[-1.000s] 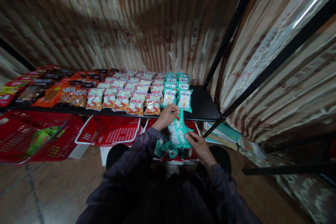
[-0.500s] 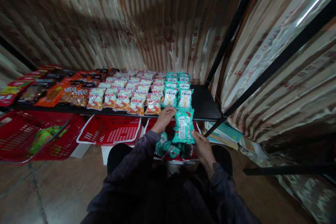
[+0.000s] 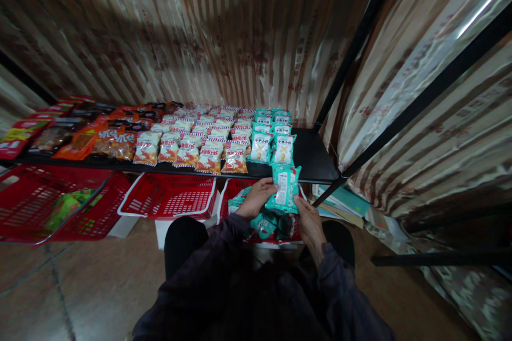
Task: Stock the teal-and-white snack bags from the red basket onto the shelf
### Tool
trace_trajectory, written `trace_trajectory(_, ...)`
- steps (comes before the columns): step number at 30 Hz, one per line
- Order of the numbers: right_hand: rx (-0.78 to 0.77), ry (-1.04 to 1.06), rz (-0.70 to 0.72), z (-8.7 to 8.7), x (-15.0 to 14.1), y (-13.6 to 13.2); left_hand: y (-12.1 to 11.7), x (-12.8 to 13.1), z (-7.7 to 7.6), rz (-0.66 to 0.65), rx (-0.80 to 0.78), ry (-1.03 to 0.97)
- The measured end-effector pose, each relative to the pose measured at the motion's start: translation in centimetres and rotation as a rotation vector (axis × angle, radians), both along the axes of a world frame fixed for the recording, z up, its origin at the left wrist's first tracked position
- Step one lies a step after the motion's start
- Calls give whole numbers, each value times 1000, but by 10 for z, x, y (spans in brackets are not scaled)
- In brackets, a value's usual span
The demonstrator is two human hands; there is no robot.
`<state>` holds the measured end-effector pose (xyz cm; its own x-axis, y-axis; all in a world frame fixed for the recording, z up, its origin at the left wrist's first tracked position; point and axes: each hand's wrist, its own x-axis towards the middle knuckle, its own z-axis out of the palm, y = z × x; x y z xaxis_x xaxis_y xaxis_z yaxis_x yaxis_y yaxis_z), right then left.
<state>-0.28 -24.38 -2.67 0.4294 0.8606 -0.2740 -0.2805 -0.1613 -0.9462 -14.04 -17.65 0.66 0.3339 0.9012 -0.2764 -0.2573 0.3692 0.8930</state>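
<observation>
Both of my hands grip one teal snack packet [image 3: 285,187], held back side up just below the front edge of the black shelf [image 3: 312,160]. My left hand [image 3: 258,198] pinches its left edge and my right hand [image 3: 307,219] holds its lower right corner. Under the packet, a red basket [image 3: 235,189] holds more teal packets [image 3: 267,224]. On the shelf right above, two columns of teal packets [image 3: 276,141] lie face up beside rows of white and red packets [image 3: 200,144].
Orange and dark snack bags [image 3: 100,136] fill the shelf's left part. Two more red baskets [image 3: 170,196] [image 3: 44,208] stand below it, the left one holding a green bag. Black frame bars [image 3: 400,122] cross at right before striped curtains. Books [image 3: 344,202] lie on the floor.
My left hand came down from the shelf edge and took the packet's left side. The packet swung from upright in my right hand to flatter, nearer the shelf's front edge.
</observation>
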Motion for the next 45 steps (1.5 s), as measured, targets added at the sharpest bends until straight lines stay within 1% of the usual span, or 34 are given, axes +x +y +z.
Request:
trace_trajectory(2, 21, -28, 48, -3, -1, 0, -1, 1, -2, 61, 19, -21)
trace_trajectory(4, 71, -107, 57, -5, -1, 1, -2, 1, -3, 109, 37, -18)
trace_trajectory(8, 196, -450, -5, -1, 1, 1, -4, 0, -4, 167, 108, 55)
trace_trajectory(11, 346, -723, 22, 6, 1, 0, -6, 0, -7, 175, 148, 90)
trace_trajectory(13, 409, -886, 40, 8, 0, -1, -7, 0, -9, 176, 156, 89)
trace_trajectory(16, 423, -1044, 61, 7, -2, -3, -7, 1, -11, 186, 154, 75)
trace_trajectory(19, 417, -1090, 109, 3, -4, -2, -7, 0, -11, 192, 154, 84)
trace_trajectory(22, 417, -1068, 147, 2, -5, -2, -8, -1, -8, 210, 181, 119)
trace_trajectory(24, 412, -1013, 163, 4, -6, -3, -11, -2, -5, 223, 211, 138)
trace_trajectory(28, 336, -821, 194, 7, -7, -5, -16, 0, 0, 200, 237, 130)
trace_trajectory(31, 260, -665, 225, 8, -7, -7, -18, 1, 2, 180, 232, 171)
trace_trajectory(36, 197, -424, 271, 10, -7, -9, -18, 1, -2, 178, 277, 325)
trace_trajectory(39, 198, -308, 276, 7, -7, -7, -19, 1, -7, 180, 331, 371)
trace_trajectory(45, 193, -188, 293, -1, -6, -5, -18, 3, -10, 192, 496, 464)
